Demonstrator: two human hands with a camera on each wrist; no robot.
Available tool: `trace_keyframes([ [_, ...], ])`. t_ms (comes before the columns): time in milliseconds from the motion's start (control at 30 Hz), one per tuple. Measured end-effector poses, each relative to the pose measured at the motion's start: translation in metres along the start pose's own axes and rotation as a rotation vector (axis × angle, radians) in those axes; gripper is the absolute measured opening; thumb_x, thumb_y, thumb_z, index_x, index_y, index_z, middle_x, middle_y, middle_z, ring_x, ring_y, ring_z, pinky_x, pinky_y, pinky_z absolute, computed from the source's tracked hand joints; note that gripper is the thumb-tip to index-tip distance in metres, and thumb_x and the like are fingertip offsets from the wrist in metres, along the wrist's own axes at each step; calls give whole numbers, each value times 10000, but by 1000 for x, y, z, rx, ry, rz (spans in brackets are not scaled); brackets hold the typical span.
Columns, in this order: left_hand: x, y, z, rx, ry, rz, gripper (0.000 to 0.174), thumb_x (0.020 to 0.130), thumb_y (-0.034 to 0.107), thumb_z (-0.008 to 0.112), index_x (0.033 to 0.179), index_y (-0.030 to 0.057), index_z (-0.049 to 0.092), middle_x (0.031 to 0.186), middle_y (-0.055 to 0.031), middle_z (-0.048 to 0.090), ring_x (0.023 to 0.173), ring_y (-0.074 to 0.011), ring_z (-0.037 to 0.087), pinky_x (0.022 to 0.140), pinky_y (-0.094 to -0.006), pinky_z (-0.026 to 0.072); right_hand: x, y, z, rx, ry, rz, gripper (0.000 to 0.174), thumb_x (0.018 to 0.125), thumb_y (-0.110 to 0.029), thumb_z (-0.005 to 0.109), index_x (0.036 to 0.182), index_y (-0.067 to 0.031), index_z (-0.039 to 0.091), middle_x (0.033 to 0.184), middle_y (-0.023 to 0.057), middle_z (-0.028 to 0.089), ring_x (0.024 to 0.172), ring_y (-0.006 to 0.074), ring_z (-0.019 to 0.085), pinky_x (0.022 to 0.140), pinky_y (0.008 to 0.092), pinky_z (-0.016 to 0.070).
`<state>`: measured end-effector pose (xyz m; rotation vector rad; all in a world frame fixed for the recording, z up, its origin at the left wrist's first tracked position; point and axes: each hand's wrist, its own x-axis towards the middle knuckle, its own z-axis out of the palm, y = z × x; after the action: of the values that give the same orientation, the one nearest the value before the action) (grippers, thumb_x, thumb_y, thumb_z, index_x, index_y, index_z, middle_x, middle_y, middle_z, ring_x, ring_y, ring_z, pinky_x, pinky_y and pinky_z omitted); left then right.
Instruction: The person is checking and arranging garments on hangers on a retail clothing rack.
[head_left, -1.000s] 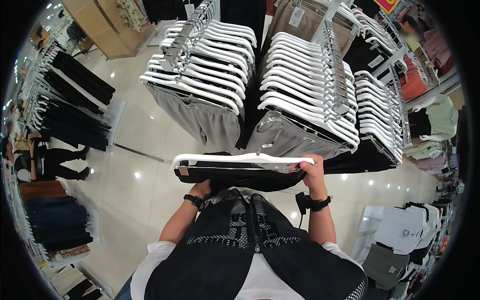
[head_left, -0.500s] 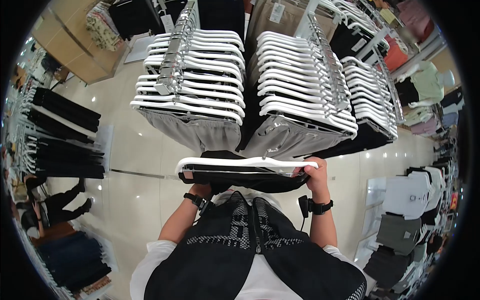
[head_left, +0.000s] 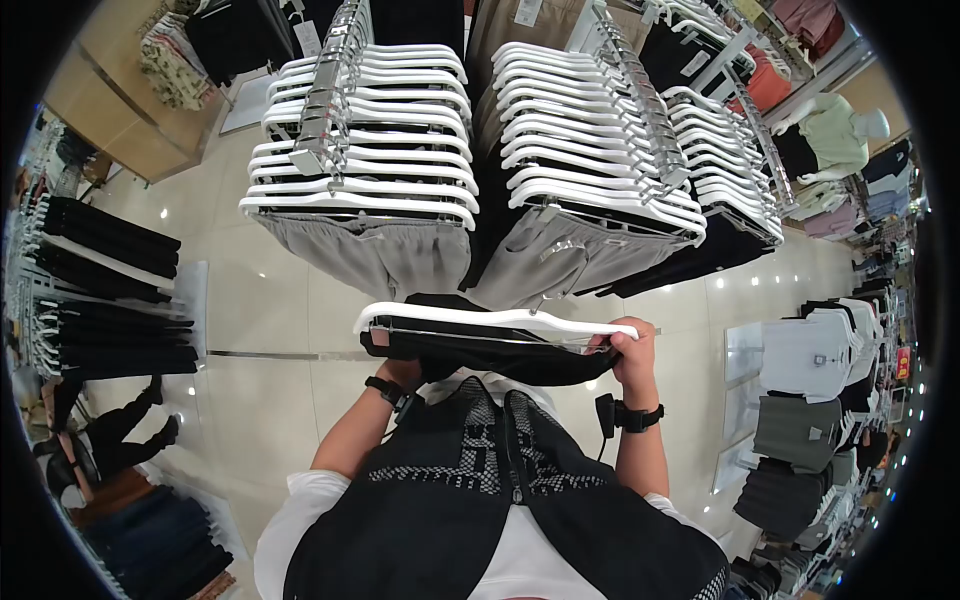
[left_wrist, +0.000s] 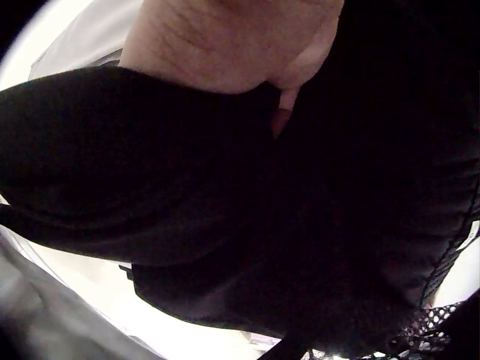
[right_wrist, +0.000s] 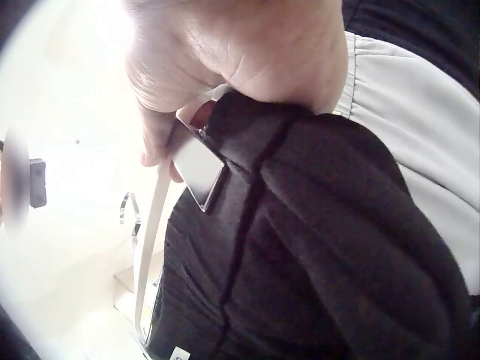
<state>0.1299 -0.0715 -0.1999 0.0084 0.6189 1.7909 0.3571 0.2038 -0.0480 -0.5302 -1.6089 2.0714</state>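
A white clip hanger [head_left: 480, 319] is held level in front of my chest, its metal hook [head_left: 560, 262] pointing away from me. Black trousers [head_left: 510, 362] hang from its clips; one shiny metal clip [right_wrist: 199, 169] shows beside my right fingers. My right hand [head_left: 634, 352] grips the hanger's right end, thumb on top. Under the left end, my left hand [head_left: 403, 373] is partly covered by the black cloth. The left wrist view has that hand [left_wrist: 240, 37] at the top, holding a fold of the trousers, with most fingers hidden.
Just ahead, rails of white hangers [head_left: 590, 130] carry grey trousers [head_left: 375, 250] and black ones. Another rack with black trousers [head_left: 110, 240] stands at left, with a person [head_left: 100, 440] near it. White shirts [head_left: 815, 350] hang at right. Pale tiled floor [head_left: 290, 400] lies between.
The head view has turned, so the racks ahead sit further left and higher. The hanger stays in both hands, its left end now slightly higher than its right.
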Motion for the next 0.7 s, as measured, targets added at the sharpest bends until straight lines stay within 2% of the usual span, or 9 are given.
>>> trace_keyframes([
  [133, 3, -14, 13, 90, -8, 105, 546, 933, 444, 630, 1281, 26, 587, 1251, -127, 646, 1123, -229, 633, 1011, -375, 495, 3, -7, -13, -6, -4, -12, 292, 839, -221, 719, 819, 67, 680, 752, 173, 704, 646, 258, 693, 633, 353, 575],
  [233, 3, -23, 30, 272, -60, 212, 542, 935, 439, 629, 1290, 33, 585, 1264, -125, 639, 1134, -226, 627, 1017, -375, 490, 3, -12, -28, 4, -24, -17, 285, 841, -214, 711, 821, 69, 679, 752, 175, 704, 645, 257, 691, 628, 352, 574],
  [333, 1, -35, 43, 248, -51, 269, 533, 939, 434, 625, 1302, 46, 580, 1287, -114, 627, 1152, -219, 614, 1023, -373, 484, 3, -10, -46, 13, -56, -16, 278, 844, -208, 705, 825, 68, 676, 750, 176, 702, 644, 254, 689, 624, 355, 575],
  [433, -3, -49, 47, 9, 64, 75, 528, 936, 441, 628, 1306, 67, 577, 1270, -90, 629, 1145, -211, 606, 1009, -369, 486, 2, -12, -55, 35, -53, 0, 278, 846, -209, 705, 823, 67, 671, 740, 175, 696, 640, 253, 686, 620, 360, 577],
  [533, -3, -89, -5, 174, 141, 138, 441, 935, 328, 636, 1268, 41, 596, 1186, -89, 661, 1052, -218, 650, 928, -348, 531, 8, -19, -64, 40, -44, -12, 309, 859, -241, 706, 859, 62, 647, 748, 173, 685, 644, 253, 679, 621, 367, 577],
  [600, -2, -96, -35, 148, 317, -203, 369, 920, 225, 624, 1217, 6, 618, 1115, -92, 680, 975, -217, 677, 866, -327, 556, 15, -32, -69, 25, -18, -51, 321, 866, -259, 710, 895, 52, 634, 754, 168, 679, 650, 249, 672, 627, 371, 576],
  [633, -5, -93, -30, 132, 400, -377, 335, 912, 173, 618, 1191, -12, 629, 1080, -93, 690, 936, -216, 690, 834, -317, 569, 19, -42, -72, 8, -7, -76, 322, 868, -263, 712, 911, 45, 629, 756, 165, 675, 655, 246, 669, 632, 374, 576],
  [667, -16, -94, -23, 76, 335, -332, 281, 864, 62, 607, 1113, -59, 652, 1018, -114, 708, 851, -219, 709, 779, -304, 588, 24, -51, -76, 2, 6, -135, 316, 872, -257, 710, 922, 45, 633, 756, 161, 674, 657, 243, 666, 639, 372, 577],
  [700, -31, -84, 11, 72, 294, -295, 283, 859, 55, 612, 1112, -67, 649, 1028, -125, 707, 867, -223, 710, 794, -313, 588, 29, -60, -78, -4, 22, -195, 311, 876, -252, 708, 932, 45, 637, 757, 158, 673, 660, 239, 663, 647, 371, 577],
])
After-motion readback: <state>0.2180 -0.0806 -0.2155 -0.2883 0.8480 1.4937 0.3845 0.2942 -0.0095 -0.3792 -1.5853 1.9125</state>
